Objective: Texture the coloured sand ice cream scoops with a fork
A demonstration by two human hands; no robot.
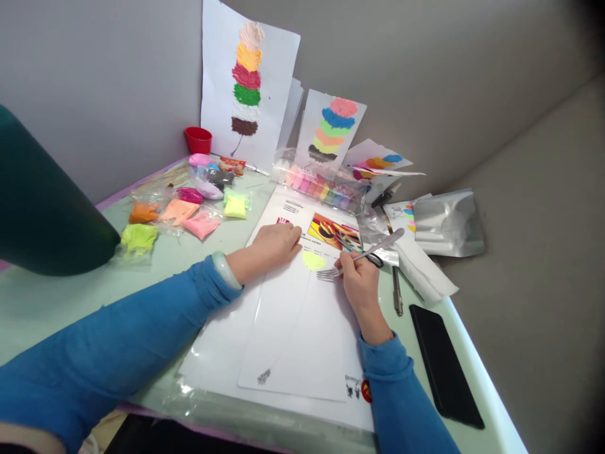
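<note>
My right hand [360, 280] is closed around the handle of a metal fork [378, 244]. The fork's tines [326, 274] point left, beside a flat yellow patch of clay [314, 260] on a white sheet of paper [297, 334]. Just left of that patch, my left hand [276, 244] lies on the paper with its fingers stretched to the right, holding nothing. Under the sheet is a drawing-paper pack [222, 353] with a coloured pencil picture [333, 230] near its top.
Small bags of coloured clay [191, 211] lie at left by a dark green object [47, 202]. A red cup [198, 140] and painted cards [248, 94] stand behind. Right: scissors [375, 260], pen [397, 291], black phone [444, 366], silver pouch [449, 224].
</note>
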